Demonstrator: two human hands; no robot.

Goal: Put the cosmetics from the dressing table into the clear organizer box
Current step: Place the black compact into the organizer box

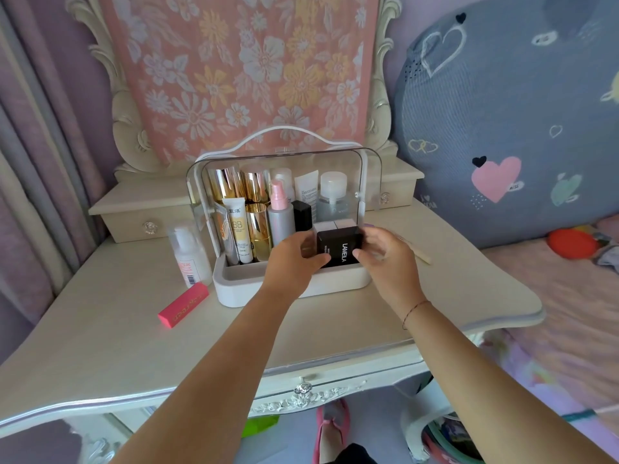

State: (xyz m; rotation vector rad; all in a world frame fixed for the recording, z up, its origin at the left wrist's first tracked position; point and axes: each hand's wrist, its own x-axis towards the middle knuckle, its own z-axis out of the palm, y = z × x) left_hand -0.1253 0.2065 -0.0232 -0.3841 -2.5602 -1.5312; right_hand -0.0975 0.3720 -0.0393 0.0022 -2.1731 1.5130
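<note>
The clear organizer box (231,289) with a white base and handle stands open at the middle of the dressing table (117,336). Inside stand gold bottles (227,182), a BB cream tube (238,234), a pink-capped spray bottle (280,222), a small black box (302,216) and a clear bottle (333,199). My left hand (294,262) and my right hand (388,259) both hold a black LAMEILA box (338,249) at the organizer's front right, above its base. Two pale boxes (335,225) sit just behind it.
A white bottle (189,256) stands left of the organizer, and a pink box (183,304) lies in front of it. A thin wooden stick (417,252) lies to the right. Small drawers (140,216) line the back. A bed with a heart-print cushion (502,128) is at right.
</note>
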